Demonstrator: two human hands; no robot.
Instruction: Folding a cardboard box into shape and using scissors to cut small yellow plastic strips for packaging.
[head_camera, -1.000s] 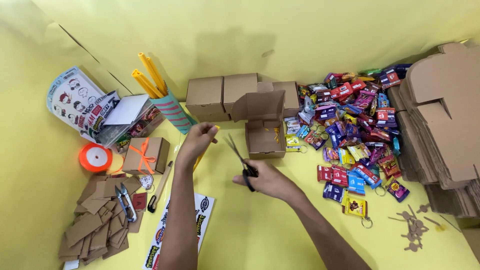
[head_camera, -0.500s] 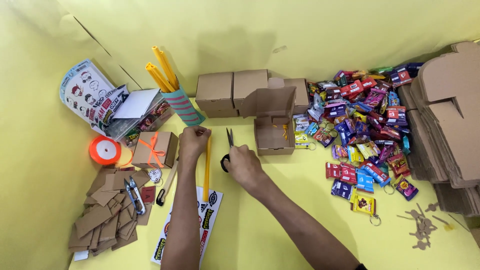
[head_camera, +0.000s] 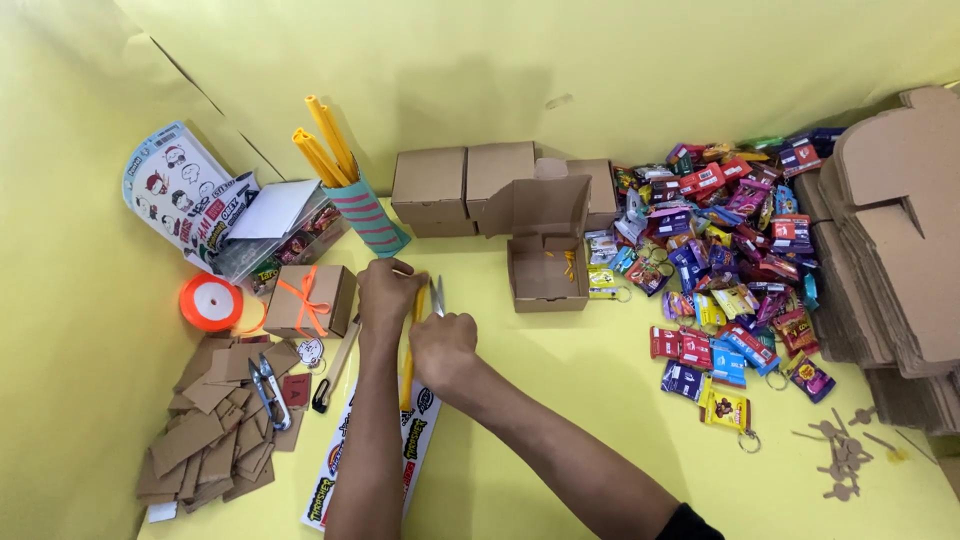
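Step in hand, as it reads: cutting a length of orange ribbon (head_camera: 409, 350) with scissors (head_camera: 437, 296), just left of the open box (head_camera: 546, 272).

Your left hand (head_camera: 388, 290) sits closed at the ribbon's top end, fingers pinched on it, near the base of the striped cup (head_camera: 372, 215). The strip runs down from that pinch toward you, over the sticker sheet (head_camera: 375, 460) on the tabletop (head_camera: 600, 420).

Your right hand (head_camera: 443, 345) is closed around the scissors' handles. The blades point up and away from you, tips just right of your left hand. How far the blades stand apart I cannot tell; they look nearly together.

Left of the open box: a tied box (head_camera: 310, 300) with an orange bow, the ribbon spool (head_camera: 211, 302) beyond it, card scraps (head_camera: 210, 430) with snips (head_camera: 268, 390) on them.
Right of the open box: a heap of packets (head_camera: 725, 250), then flat box blanks (head_camera: 895, 230).

Next move, in my judgement: keep the strip taut in your left pinch, set the blades square across it, and keep your fingertips out of the bite.
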